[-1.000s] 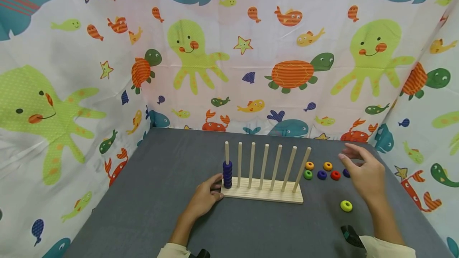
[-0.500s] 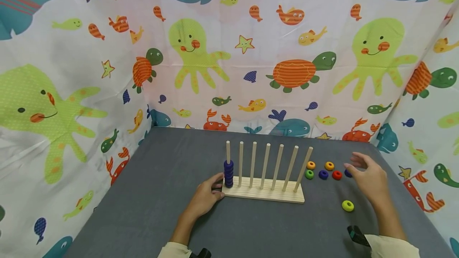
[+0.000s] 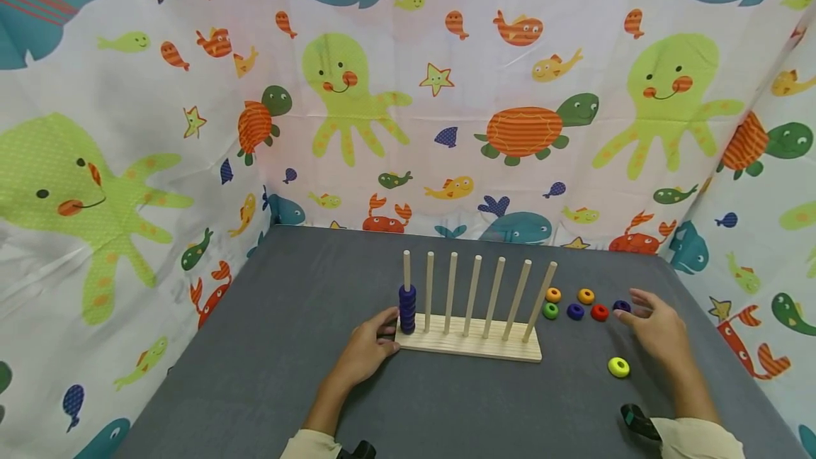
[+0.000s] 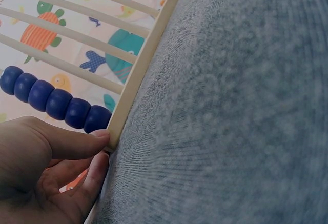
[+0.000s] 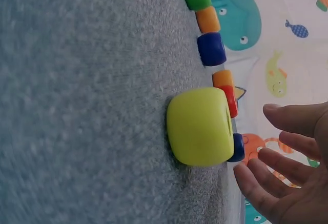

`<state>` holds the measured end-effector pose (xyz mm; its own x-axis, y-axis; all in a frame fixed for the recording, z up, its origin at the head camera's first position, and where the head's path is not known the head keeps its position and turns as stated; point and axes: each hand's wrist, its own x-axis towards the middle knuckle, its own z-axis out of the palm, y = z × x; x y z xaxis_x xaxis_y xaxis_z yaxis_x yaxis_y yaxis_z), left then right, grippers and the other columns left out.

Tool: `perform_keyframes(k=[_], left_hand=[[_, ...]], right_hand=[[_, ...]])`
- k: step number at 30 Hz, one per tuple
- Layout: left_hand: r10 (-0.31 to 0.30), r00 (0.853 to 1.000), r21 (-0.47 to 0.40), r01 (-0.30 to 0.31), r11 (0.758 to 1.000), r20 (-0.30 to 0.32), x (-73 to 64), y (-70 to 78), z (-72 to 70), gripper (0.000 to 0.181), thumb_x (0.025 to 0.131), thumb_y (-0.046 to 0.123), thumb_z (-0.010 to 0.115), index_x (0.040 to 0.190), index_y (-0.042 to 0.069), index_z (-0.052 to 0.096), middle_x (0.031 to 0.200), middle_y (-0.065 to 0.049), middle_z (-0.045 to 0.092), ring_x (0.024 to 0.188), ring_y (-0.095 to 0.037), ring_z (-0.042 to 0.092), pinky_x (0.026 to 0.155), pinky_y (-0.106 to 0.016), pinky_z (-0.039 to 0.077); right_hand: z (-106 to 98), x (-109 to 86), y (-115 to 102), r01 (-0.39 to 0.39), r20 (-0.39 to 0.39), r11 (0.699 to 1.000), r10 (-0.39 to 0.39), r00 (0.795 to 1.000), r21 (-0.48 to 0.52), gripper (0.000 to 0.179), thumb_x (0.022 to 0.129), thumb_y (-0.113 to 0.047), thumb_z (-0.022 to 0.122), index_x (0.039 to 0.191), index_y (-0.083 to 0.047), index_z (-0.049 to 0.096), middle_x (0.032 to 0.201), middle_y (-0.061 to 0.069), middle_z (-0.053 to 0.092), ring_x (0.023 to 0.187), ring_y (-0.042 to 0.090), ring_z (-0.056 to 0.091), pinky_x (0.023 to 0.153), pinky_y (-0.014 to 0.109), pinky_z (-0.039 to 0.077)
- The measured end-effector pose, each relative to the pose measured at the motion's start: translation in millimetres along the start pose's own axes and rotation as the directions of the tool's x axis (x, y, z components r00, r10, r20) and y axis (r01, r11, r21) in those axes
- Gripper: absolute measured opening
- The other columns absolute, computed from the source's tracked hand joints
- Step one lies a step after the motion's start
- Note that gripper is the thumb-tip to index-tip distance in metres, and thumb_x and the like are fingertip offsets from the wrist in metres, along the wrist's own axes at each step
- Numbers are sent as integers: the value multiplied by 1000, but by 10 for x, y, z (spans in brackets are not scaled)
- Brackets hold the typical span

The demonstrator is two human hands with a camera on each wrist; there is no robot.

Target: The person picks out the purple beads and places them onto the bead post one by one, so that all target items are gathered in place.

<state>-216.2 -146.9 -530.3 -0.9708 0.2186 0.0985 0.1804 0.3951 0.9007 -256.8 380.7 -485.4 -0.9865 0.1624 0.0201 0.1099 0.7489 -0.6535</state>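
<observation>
A wooden peg rack [image 3: 468,338] with several upright pegs stands on the table. Several dark blue beads [image 3: 407,310] are stacked on its leftmost peg; the left wrist view shows the same blue beads [image 4: 57,101] in a row. My left hand [image 3: 365,349] pinches the left end of the base, thumb on top. Over at the right, my right hand [image 3: 659,328] is beside a blue bead [image 3: 621,306], thumb and fingers spread with nothing between them. A yellow-green bead [image 3: 618,367] lies nearer to me, large in the right wrist view.
Between the rack and my right hand lie orange beads [image 3: 585,296], a green bead [image 3: 550,311], another blue bead [image 3: 575,312] and a red bead [image 3: 599,312]. A sea-animal printed cloth [image 3: 408,112] hangs around the grey table [image 3: 306,282].
My right hand has come down beside the rightmost blue bead, uncovering more of it. My left hand keeps its grip on the rack, which stays in place.
</observation>
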Motion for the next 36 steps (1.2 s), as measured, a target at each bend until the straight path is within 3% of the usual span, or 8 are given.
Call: perform_keyframes(k=[7, 21, 28, 36], left_hand=[[6, 1000, 3, -6, 1000, 1, 3, 0, 4, 66, 94, -7, 71, 156, 1, 49, 156, -23, 54, 130, -39, 64, 100, -45, 59], [8, 1000, 19, -8, 1000, -5, 0, 25, 5, 66, 94, -7, 71, 156, 1, 50, 156, -22, 54, 129, -38, 65, 99, -43, 60], [5, 1000, 21, -5, 1000, -9, -3, 35, 1, 66, 93, -7, 71, 155, 1, 51, 156, -22, 54, 129, -38, 65, 99, -44, 60], [-1, 1000, 21, 2, 1000, -11, -10, 31, 0, 66, 93, -7, 71, 155, 2, 51, 156, -22, 54, 129, -38, 65, 99, -44, 60]], right_hand=[[-29, 58, 34, 24, 56, 999, -22, 998, -37, 71, 105, -31, 67, 155, 10, 39, 153, 41, 43, 132, 60, 50, 98, 71, 51], [-42, 165, 132, -6, 126, 997, 16, 992, -76, 75, 103, -33, 68, 156, 10, 37, 152, 43, 40, 133, 62, 46, 102, 77, 44], [-28, 169, 189, -4, 114, 997, 13, 993, -82, 60, 103, -28, 68, 146, 10, 50, 143, 43, 51, 126, 61, 51, 95, 72, 49], [-15, 178, 188, -1, 123, 995, 13, 992, -97, 61, 103, -26, 67, 150, 9, 48, 146, 44, 48, 130, 63, 46, 100, 77, 44]])
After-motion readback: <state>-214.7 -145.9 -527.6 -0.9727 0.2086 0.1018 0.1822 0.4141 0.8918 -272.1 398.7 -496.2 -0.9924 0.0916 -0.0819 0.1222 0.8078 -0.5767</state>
